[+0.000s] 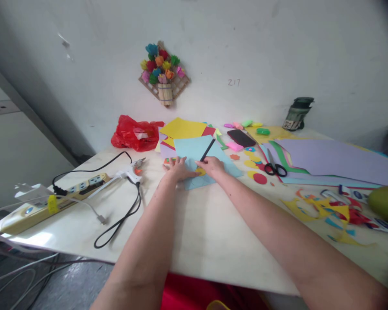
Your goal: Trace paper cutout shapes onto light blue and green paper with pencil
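My right hand [213, 166] is closed around a black pencil [208, 149], which slants up and away from a light blue sheet of paper [194, 148]. My left hand [178, 169] lies on the left side of that sheet, fingers spread, its thumb side touching a small yellow paper circle [200, 172]. The pencil's tip is hidden by the right hand, close to the circle. Faint curved lines show on the blue paper below the circle. Under and behind this sheet lie yellow paper [183, 128] and other coloured sheets.
To the left are a glue gun [133, 171], its looped cord and a power strip [84, 187]. Scissors [275, 169], cut paper circles [260, 178], a phone [241, 138] and purple paper [336, 159] lie to the right. A red plastic bag [132, 133] sits at the back.
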Motion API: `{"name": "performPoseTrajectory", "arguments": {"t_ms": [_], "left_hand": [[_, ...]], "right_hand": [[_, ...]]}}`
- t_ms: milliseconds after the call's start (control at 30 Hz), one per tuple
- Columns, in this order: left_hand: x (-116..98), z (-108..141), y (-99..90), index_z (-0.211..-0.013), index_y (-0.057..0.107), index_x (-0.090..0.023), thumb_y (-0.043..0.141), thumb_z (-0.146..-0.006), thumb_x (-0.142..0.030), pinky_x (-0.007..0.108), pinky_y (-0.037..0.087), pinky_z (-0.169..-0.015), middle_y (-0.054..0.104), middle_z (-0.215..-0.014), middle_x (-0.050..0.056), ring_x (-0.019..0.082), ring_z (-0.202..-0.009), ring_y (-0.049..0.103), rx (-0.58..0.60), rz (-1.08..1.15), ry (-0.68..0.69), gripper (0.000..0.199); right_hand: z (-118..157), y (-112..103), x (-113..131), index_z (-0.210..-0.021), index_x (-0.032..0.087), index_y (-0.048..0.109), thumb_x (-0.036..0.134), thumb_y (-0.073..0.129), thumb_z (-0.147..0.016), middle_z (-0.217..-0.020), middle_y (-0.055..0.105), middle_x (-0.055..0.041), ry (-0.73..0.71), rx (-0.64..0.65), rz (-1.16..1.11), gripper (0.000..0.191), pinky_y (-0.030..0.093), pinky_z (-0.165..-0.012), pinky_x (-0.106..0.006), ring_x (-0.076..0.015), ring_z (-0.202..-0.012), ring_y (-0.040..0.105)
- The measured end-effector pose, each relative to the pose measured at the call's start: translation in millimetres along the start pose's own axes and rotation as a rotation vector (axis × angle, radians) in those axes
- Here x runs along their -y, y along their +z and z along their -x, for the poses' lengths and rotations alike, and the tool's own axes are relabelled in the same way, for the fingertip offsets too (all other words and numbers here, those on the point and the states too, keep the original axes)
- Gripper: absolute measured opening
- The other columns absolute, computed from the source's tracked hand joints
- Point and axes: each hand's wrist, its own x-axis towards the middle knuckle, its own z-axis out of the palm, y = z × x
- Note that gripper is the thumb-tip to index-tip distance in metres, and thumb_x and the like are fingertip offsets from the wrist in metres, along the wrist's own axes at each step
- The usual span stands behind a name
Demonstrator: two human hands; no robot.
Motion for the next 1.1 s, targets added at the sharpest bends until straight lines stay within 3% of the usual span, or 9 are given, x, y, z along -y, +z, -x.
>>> {"name": "performPoseTrajectory", "arguments": {"t_ms": [367, 1100], "left_hand": [[-0.5, 0.1, -1.2, -0.129, 0.011, -0.029, 0.046, -0.052, -0.066, 0.061, 0.003, -0.087, 0.003, -0.137, 0.006, 0.034, -0.12, -0.01, 0.021, 0.015, -0.007, 0.093], [-1.5, 0.2, -0.3, -0.129, 0.009, -0.027, 0.042, -0.047, -0.074, 0.06, 0.004, -0.088, 0.001, -0.138, 0.005, 0.034, -0.12, -0.008, 0.024, -0.007, -0.005, 0.101]], "right_hand": [[-1.0, 0.5, -0.1, -0.061, 0.022, 0.059, 0.055, 0.045, -0.064, -0.064, 0.062, -0.0008, 0.022, 0.003, -0.002, 0.037, 0.032, -0.068, -0.029, -0.015, -0.067, 0.054], [-4.2, 1.0, -8.8, -0.062, 0.019, 0.061, 0.05, 0.048, -0.063, -0.063, 0.061, -0.0011, 0.033, -0.005, -0.048, 0.034, 0.032, -0.052, -0.021, -0.0119, -0.061, 0.053]]}}
